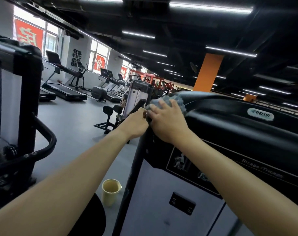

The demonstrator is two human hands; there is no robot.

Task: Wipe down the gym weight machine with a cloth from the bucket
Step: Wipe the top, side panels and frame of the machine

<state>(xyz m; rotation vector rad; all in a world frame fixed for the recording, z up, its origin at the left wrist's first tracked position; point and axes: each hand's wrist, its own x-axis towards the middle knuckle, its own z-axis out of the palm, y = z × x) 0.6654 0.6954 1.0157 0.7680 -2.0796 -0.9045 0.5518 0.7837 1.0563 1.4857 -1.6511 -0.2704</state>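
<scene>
The weight machine seems barely begun, with most of its surfaces likely left. The bucket stands on the floor beside it. The left hand grips its corner edge; the right hand, fingers spread, presses the cloth onto its top.

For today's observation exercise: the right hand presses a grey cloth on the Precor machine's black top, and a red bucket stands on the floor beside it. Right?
Not quite: the head view shows the bucket is pale yellow, not red. The right hand does press the grey cloth on the machine's black top.
</scene>
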